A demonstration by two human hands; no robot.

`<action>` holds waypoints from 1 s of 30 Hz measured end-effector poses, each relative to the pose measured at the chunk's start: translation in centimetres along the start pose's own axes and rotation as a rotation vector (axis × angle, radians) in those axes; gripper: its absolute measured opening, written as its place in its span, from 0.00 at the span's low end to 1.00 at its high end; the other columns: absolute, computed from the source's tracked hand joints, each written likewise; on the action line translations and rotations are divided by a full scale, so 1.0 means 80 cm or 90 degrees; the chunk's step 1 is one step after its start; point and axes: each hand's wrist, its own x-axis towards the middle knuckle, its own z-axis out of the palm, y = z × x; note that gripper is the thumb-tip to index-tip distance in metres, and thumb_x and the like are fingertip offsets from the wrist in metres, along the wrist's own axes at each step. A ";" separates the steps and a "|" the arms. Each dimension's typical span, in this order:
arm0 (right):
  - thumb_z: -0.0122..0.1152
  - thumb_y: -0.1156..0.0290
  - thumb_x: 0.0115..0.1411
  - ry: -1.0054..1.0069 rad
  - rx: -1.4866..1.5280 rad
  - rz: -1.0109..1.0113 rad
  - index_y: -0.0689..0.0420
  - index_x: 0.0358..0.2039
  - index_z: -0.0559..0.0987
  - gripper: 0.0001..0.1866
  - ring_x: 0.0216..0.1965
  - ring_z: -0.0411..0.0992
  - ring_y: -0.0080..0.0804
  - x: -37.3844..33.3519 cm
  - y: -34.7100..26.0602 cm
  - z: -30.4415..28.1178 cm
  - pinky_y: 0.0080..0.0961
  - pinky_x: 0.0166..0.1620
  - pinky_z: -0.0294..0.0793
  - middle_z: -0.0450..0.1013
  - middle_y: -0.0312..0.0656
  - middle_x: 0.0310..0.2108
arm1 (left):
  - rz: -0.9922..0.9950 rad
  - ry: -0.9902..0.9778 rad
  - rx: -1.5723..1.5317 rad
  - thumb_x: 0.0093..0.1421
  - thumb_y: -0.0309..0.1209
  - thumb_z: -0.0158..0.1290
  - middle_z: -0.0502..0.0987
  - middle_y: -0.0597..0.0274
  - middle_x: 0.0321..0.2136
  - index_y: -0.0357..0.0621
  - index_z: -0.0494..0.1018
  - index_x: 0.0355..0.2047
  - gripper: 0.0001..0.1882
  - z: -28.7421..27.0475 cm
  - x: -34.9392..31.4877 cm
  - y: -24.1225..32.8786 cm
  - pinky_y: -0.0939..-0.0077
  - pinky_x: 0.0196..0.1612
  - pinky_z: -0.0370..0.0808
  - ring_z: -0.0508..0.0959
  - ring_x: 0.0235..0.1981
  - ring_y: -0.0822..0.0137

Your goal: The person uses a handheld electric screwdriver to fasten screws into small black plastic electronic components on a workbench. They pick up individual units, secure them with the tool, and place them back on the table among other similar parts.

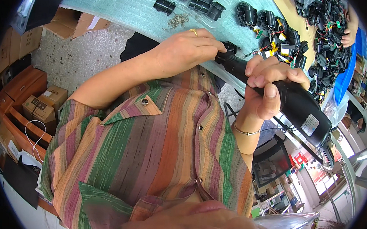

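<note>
My right hand (pixel 269 84) wraps round a black electric screwdriver (pixel 308 107), its cable running off the rear end. The driver's nose points left, to a small black plastic part (pixel 231 47) at the table edge. My left hand (pixel 189 52), with a ring on it, has its fingers closed together on that part beside the driver's nose. The fingertips hide most of their contact and the driver's tip. A loose pile of small screws (pixel 178 21) lies on the table just beyond my left hand.
Black plastic housings (pixel 207 7) lie on the pale green table mat (pixel 118 5). Assemblies with wires and yellow pieces (pixel 284 45) sit at the right, with a larger heap (pixel 328 43) beyond. Another person's hand (pixel 350 30) touches that heap. Cardboard boxes (pixel 43 106) stand at the left.
</note>
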 end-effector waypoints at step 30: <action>0.61 0.79 0.56 0.042 -0.009 -0.021 0.55 0.41 0.62 0.18 0.19 0.67 0.30 -0.004 0.011 0.009 0.34 0.27 0.72 0.68 0.41 0.20 | 0.033 0.089 0.065 0.49 0.25 0.57 0.79 0.59 0.40 0.40 0.71 0.25 0.05 0.022 -0.008 0.008 0.67 0.45 0.75 0.77 0.45 0.60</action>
